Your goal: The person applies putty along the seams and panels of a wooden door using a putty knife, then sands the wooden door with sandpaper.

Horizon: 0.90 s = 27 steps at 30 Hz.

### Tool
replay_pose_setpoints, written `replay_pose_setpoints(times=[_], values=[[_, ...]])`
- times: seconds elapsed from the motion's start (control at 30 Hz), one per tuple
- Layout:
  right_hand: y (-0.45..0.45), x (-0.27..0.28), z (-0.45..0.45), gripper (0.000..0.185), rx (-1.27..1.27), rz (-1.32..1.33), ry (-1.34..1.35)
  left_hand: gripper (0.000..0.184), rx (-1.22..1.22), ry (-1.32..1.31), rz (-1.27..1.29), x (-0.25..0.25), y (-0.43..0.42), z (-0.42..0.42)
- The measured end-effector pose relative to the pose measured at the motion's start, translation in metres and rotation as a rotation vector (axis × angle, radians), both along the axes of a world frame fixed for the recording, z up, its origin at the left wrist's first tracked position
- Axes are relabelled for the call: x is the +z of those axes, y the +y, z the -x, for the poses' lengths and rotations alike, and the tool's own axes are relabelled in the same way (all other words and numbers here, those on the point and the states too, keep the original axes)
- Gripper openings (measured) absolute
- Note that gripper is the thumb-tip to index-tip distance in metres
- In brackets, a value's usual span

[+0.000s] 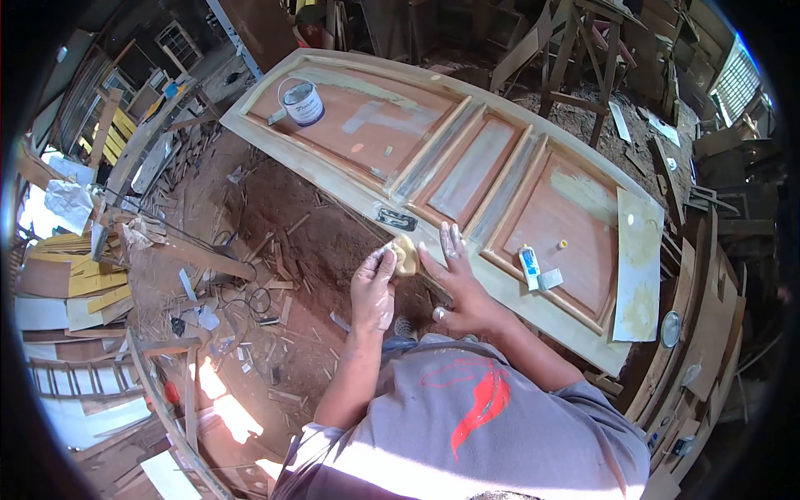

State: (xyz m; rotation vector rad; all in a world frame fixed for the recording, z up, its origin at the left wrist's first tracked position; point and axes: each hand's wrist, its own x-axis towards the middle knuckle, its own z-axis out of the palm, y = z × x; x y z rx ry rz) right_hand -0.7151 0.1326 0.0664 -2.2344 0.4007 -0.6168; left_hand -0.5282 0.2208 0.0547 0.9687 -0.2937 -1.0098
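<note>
Nearest the camera we noted a grey shirt (533, 442) with a red print, then the panelled wooden door (471, 171), pale patches on its panels and a white tub (302, 104) standing on its left panel. We recorded the right hand (463, 292) with fingers spread and released, and the left hand (374, 292) with fingers closed round a tan lump (406, 255) by the door's near edge; we could not tell whether the right index finger touched it. On the right panel we logged a blue-and-white tube (530, 263) and, smallest, a yellow cap (563, 244) near it.
</note>
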Motion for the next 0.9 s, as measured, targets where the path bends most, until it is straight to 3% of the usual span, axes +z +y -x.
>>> replay_pose_setpoints(times=[0.1,0.2,0.4,0.5,0.6,0.7,0.8,0.9], values=[[0.003,-0.002,-0.001,0.111,-0.073,0.195,0.133,0.025,-0.037,-0.116,-0.005,0.012,-0.002,0.011],[0.006,-0.001,-0.008,0.107,-0.022,0.314,0.23,0.025,-0.075,-0.337,-0.073,-0.01,-0.001,0.004],[-0.001,0.002,0.003,0.093,0.063,0.179,0.08,0.025,-0.178,-0.236,0.019,-0.017,0.009,-0.007],[-0.003,-0.023,0.005,0.082,0.256,-0.451,-0.258,0.026,-0.164,-0.34,0.108,-0.018,0.011,-0.009],[0.005,-0.023,0.006,0.079,0.298,-0.817,-0.327,0.026,-0.127,-0.415,0.08,-0.008,0.009,-0.002],[0.009,-0.013,0.004,0.094,0.027,-0.102,-0.2,0.025,-0.037,-0.501,0.019,0.008,0.007,0.008],[0.014,0.01,0.008,0.099,-0.063,0.156,-0.031,0.022,0.108,-0.561,-0.086,0.018,0.004,0.014],[0.011,0.011,0.019,0.076,-0.086,0.19,-0.083,0.024,0.328,-0.504,-0.166,0.015,0.002,-0.017]])
